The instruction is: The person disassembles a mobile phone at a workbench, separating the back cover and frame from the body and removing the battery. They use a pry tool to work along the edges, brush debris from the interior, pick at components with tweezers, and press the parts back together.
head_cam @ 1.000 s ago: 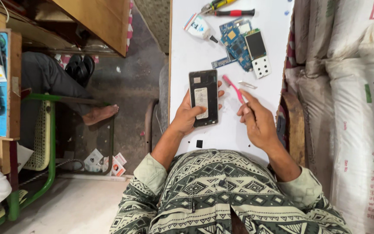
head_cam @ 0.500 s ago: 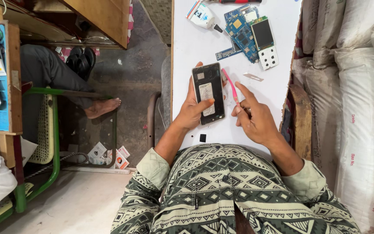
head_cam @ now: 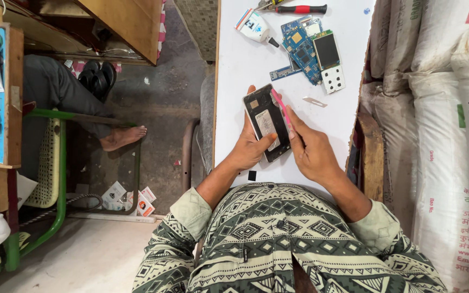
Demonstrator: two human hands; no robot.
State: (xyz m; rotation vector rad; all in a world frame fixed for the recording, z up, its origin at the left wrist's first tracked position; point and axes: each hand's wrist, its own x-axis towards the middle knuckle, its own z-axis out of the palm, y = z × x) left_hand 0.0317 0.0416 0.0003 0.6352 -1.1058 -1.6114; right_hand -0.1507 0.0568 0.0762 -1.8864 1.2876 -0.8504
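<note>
At the far left of the frame I see a green chair [head_cam: 55,163] and another person's bare foot [head_cam: 121,138] on the floor, well apart from my work. Moving toward the centre, my left hand [head_cam: 251,149] is clamped around the phone [head_cam: 268,122], which lies back-up just over the white bench [head_cam: 234,81], its rear cover already off and the inner plate bare. Just right of it, my right hand [head_cam: 313,152] pinches a pink pry tool [head_cam: 281,106], whose tip lies along the phone's right edge.

I judge the teardown partly done: the back is open, but the frame and inner parts are still in place, so the prying and lifting out are left. A small black chip [head_cam: 252,175] lies on the bench below the phone.

In the upper right of the bench lie a glue tube [head_cam: 252,25], a red screwdriver [head_cam: 299,9], a blue circuit board [head_cam: 299,49] with a small screen [head_cam: 327,50] and white keypad [head_cam: 333,79], and a metal sliver [head_cam: 315,101].

Against half a second ago, the phone sits a touch more tilted in my left hand, and the pink tool lies closer along its edge; the bench parts have not moved, only shifted in frame with my head.
</note>
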